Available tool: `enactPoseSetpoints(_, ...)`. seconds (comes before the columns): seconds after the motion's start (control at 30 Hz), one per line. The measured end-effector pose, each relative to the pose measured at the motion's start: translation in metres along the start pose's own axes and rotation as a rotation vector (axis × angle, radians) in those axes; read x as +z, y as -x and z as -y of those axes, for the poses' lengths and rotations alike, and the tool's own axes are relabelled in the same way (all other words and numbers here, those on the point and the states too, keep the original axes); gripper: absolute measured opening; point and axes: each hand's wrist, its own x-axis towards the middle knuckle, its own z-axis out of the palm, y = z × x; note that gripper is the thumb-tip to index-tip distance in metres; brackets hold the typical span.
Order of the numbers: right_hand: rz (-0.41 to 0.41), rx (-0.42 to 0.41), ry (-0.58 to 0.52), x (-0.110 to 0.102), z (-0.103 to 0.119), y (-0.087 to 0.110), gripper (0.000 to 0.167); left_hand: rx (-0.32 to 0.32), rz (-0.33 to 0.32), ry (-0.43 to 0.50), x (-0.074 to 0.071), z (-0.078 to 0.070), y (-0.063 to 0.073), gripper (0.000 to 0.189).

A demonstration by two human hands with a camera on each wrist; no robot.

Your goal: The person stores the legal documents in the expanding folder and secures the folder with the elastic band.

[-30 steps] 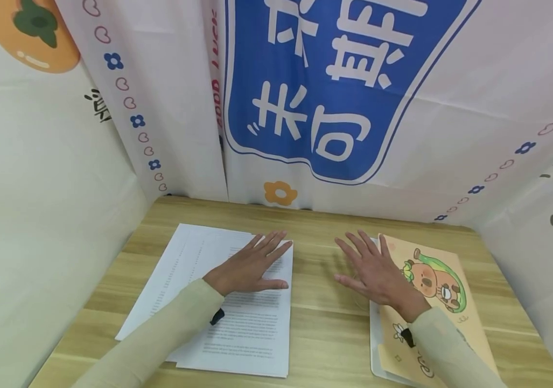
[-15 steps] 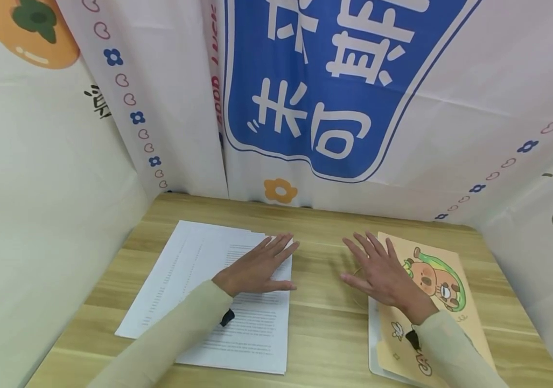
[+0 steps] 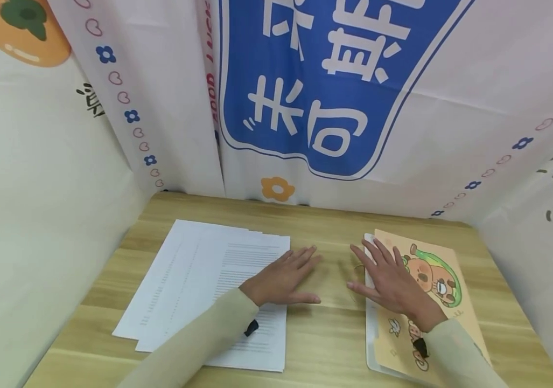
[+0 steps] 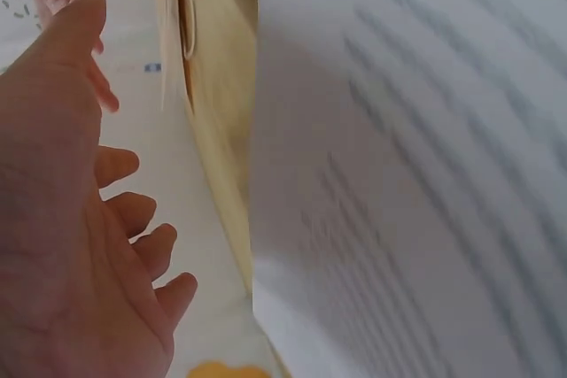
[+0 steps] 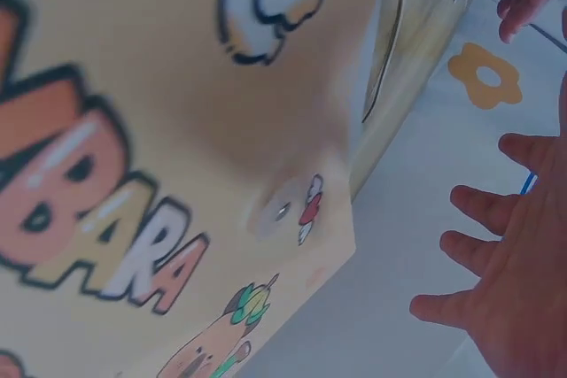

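My left hand (image 3: 278,280) is held with straight fingers over the right edge of several fanned sheets of printed paper (image 3: 184,302). In the left wrist view the hand (image 4: 80,236) is apart from the paper (image 4: 354,174), palm showing, holding nothing. My right hand (image 3: 392,280) has its fingers spread over the left edge of a peach-coloured folder (image 3: 450,328) with a cartoon capybara. From the right wrist, the hand (image 5: 518,263) shows beside the folder (image 5: 177,130), which bears a round button (image 5: 279,210). A thin cord (image 5: 396,42) loops out at the folder's edge.
The wood-grain table (image 3: 324,334) shows between paper and folder. A white cloth with a blue lettered panel (image 3: 334,91) hangs behind it, and white cloth walls (image 3: 53,178) stand on both sides.
My left hand has slid right, from over the paper to beyond its right edge. My right hand has shifted slightly right and down. The paper and folder stay in place.
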Motion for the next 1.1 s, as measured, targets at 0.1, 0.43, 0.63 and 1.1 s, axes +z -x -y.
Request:
enactPoseSetpoints(0.1,0.024,0.03,-0.012,0.0,-0.003,0.005,0.086,-0.004,0.018,-0.015,0.005,-0.008,-0.008,0.096)
enactPoseSetpoints(0.43,0.065,0.093,-0.006,0.001,-0.018,0.025,0.092,-0.009,0.11,0.062,0.023,-0.044,-0.048,0.101)
enactPoseSetpoints(0.63,0.084,0.095,-0.018,0.004,-0.022,0.026,0.096,-0.025,0.145,0.07,0.034,-0.057,-0.069,0.103)
enactPoseSetpoints(1.1,0.098,0.085,-0.078,0.007,-0.023,0.033,0.094,-0.082,0.198,-0.002,0.049,-0.074,-0.083,0.098)
